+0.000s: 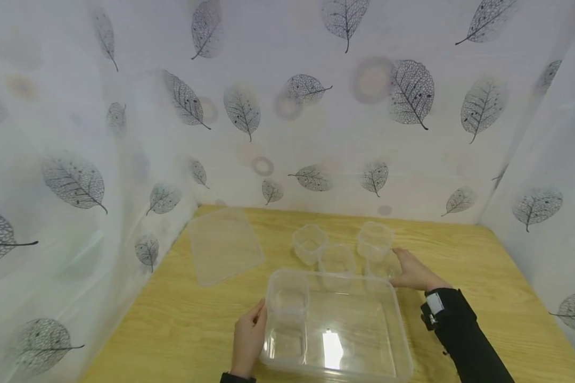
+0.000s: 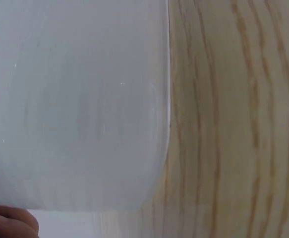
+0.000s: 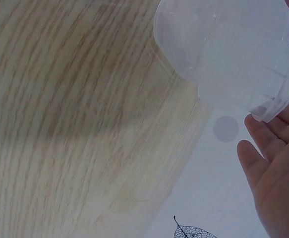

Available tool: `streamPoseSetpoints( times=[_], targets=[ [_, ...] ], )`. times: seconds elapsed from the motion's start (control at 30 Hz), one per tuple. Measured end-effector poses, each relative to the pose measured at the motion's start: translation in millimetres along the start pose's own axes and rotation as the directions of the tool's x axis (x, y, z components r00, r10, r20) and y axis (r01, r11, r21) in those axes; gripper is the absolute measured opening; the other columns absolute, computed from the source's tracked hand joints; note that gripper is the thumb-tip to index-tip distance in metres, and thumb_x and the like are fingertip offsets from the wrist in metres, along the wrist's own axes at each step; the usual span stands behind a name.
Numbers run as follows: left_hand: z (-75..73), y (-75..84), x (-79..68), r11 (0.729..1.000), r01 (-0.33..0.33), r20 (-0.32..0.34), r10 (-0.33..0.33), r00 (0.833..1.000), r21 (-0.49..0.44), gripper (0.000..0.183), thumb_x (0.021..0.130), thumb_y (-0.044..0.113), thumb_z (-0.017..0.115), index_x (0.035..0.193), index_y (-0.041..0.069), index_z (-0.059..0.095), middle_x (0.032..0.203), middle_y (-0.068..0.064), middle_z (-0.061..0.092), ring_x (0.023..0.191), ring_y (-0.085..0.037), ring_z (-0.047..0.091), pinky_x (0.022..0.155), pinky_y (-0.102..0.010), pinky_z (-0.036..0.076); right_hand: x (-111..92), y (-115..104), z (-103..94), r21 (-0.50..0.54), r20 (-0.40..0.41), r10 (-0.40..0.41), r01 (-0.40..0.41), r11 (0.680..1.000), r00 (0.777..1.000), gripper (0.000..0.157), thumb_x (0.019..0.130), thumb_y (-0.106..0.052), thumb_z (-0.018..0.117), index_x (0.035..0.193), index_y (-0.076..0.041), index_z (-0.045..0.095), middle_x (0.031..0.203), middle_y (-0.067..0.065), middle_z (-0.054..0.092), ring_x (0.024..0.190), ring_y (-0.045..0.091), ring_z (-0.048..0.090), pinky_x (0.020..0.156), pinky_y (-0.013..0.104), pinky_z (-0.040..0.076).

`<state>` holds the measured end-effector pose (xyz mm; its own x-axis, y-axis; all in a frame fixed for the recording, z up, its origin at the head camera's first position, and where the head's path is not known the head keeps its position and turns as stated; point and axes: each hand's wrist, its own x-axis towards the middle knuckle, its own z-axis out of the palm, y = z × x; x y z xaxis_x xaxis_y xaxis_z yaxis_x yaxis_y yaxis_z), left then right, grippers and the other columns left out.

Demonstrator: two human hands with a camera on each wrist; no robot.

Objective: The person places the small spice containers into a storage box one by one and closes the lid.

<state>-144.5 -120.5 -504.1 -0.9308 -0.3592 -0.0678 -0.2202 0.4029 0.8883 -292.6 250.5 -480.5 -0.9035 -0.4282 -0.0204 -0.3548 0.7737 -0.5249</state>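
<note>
A large clear plastic container [image 1: 350,324] lies open side up at the table's near side, with two small clear containers in its left part, a rear one [image 1: 289,295] and a front one [image 1: 285,340]. My left hand [image 1: 250,338] holds the large container's left wall; in the left wrist view, that pale wall [image 2: 80,104] fills much of the picture. My right hand [image 1: 414,272] grips a small clear container [image 1: 382,263] behind the large one, fingers and thumb on opposite sides. In the right wrist view, the fingers [image 3: 270,144] are fairly straight at the container's edge [image 3: 248,69].
More small clear containers stand behind the large one: a left one [image 1: 310,243], a middle one [image 1: 336,259] and a rear right one [image 1: 375,238]. A flat clear lid [image 1: 226,244] lies at the back left of the wooden table [image 1: 187,330]. Leaf-patterned curtains [image 1: 287,133] enclose the table.
</note>
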Motion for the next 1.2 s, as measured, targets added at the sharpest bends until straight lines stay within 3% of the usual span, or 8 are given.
streamPoseSetpoints(
  times=[0.27,0.53,0.63,1.2],
  targets=[
    [1.4,-2.2,0.6,1.0,-0.008,-0.018,0.008,1.0,0.004,0.03,0.09,0.019,0.05,0.116,0.005,0.058,0.106,-0.008,0.061,0.063,-0.013,0.045,0.051,-0.023,0.039,1.3,2.1,1.0,0.02,-0.006,-0.02,0.02,1.0,1.0,0.086,0.068,-0.022,0.072,0.126,0.019,0.024,0.125,0.041,0.026,0.115,0.054,0.023,0.092,0.06,0.023],
    [1.6,-4.3,-0.3,0.999,-0.036,-0.011,0.036,0.999,-0.022,0.031,0.09,0.019,0.051,0.116,0.004,0.058,0.102,-0.009,0.062,0.055,-0.012,0.041,0.046,-0.021,0.036,0.5,3.2,1.2,-0.029,-0.023,-0.022,0.021,0.999,0.999,0.088,0.064,-0.026,0.074,0.124,0.02,0.027,0.12,0.041,0.029,0.11,0.055,0.027,0.087,0.06,0.029],
    [2.1,-4.1,-0.2,0.999,-0.038,-0.016,0.038,0.999,-0.018,0.031,0.09,0.02,0.05,0.116,0.004,0.057,0.11,-0.01,0.06,0.06,-0.012,0.044,0.05,-0.022,0.038,0.1,4.6,1.6,-0.036,-0.034,-0.012,0.01,0.999,0.999,0.09,0.063,-0.029,0.075,0.124,0.02,0.029,0.119,0.04,0.03,0.109,0.054,0.028,0.087,0.06,0.03],
    [2.9,-3.9,0.4,0.998,-0.057,-0.042,0.056,0.998,-0.033,0.029,0.089,0.017,0.052,0.113,0.003,0.059,0.112,-0.011,0.059,0.075,-0.015,0.051,0.06,-0.026,0.043,-10.2,14.0,3.2,0.013,-0.083,0.01,-0.009,1.0,0.997,0.089,0.066,-0.028,0.073,0.124,0.021,0.026,0.118,0.038,0.032,0.108,0.05,0.032,0.086,0.057,0.032]
  ],
)
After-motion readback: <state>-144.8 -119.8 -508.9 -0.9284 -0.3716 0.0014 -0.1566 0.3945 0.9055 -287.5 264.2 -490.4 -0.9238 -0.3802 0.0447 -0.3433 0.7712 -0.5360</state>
